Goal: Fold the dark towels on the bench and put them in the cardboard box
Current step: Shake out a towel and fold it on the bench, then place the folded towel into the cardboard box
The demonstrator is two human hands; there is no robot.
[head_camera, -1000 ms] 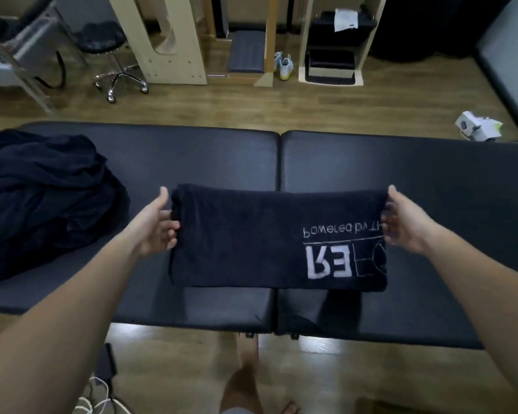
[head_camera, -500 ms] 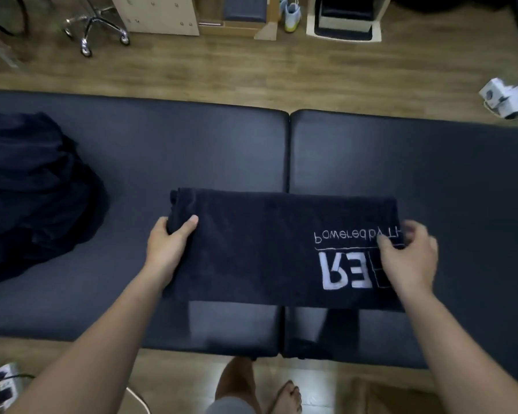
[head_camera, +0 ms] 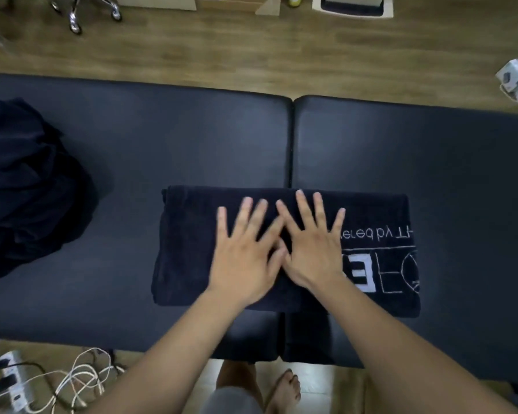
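The folded dark towel (head_camera: 189, 249) lies flat on the black padded bench (head_camera: 162, 138), just below centre and across the seam between its two cushions. Its white lettering (head_camera: 383, 264) is at the 3 o'clock end. The left hand (head_camera: 243, 264) and the right hand (head_camera: 314, 252) press on the towel side by side, fingers straight and spread wide. A heap of unfolded dark towels (head_camera: 27, 189) sits on the bench at 9 o'clock.

Both hands leave the folded towel's (head_camera: 189, 249) ends: the left hand (head_camera: 245, 258) and right hand (head_camera: 311, 252) now lie flat, fingers spread, side by side at its middle (thumbs nearly touching).
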